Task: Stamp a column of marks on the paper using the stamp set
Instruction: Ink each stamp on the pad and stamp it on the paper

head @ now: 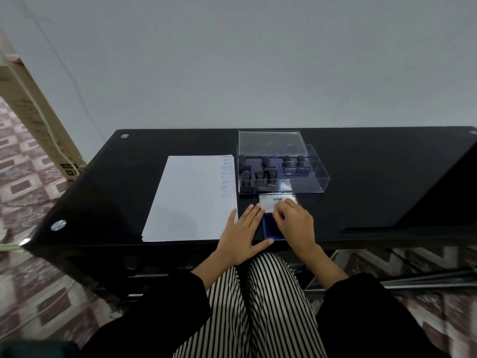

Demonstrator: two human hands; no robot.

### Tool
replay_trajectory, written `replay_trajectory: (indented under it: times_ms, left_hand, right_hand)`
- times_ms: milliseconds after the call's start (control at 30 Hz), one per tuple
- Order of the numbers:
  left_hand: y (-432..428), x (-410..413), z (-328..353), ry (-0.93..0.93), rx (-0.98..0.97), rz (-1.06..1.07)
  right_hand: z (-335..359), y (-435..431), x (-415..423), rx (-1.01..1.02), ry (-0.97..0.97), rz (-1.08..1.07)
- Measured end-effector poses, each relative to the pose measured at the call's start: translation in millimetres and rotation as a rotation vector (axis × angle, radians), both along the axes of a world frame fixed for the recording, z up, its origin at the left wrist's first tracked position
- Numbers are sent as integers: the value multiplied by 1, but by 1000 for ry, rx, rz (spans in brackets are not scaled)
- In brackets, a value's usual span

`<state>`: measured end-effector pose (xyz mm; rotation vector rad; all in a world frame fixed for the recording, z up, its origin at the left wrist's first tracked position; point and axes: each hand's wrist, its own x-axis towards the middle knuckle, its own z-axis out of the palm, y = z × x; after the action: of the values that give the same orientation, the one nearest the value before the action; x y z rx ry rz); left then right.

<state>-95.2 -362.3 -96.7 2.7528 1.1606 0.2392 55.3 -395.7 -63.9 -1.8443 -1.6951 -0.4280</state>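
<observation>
A stack of white paper (191, 200) lies on the black glass table, with a column of blue stamp marks (226, 174) down its right edge. Right of it stands a clear plastic case (307, 182) holding several dark-handled stamps (263, 174). In front of the case sits a blue ink pad (269, 229) with its white lid (271, 202) raised. My right hand (294, 223) pinches the lid's near edge and covers part of the pad. My left hand (242, 233) lies flat with straight fingers between paper and pad, fingertips touching the lid's left corner.
The case's clear lid (271, 143) stands open behind the stamps, near the wall. A tall cardboard box (38, 120) leans at the far left on the patterned floor. The table's front edge (154, 245) runs just before my striped trousers.
</observation>
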Motion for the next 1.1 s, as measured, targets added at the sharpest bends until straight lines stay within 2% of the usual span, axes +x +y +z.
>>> replay_trajectory:
  times_ms: [167, 367, 1100]
  left_hand:
    - [0, 0, 0, 2, 10, -1]
    - [0, 1, -2, 11, 30, -2]
    - [0, 1, -3, 11, 30, 1]
  right_hand:
    - [-12, 4, 1, 170, 39, 42]
    - [-22, 14, 5, 253, 76, 61]
    - [-27, 21, 4, 277, 6, 62]
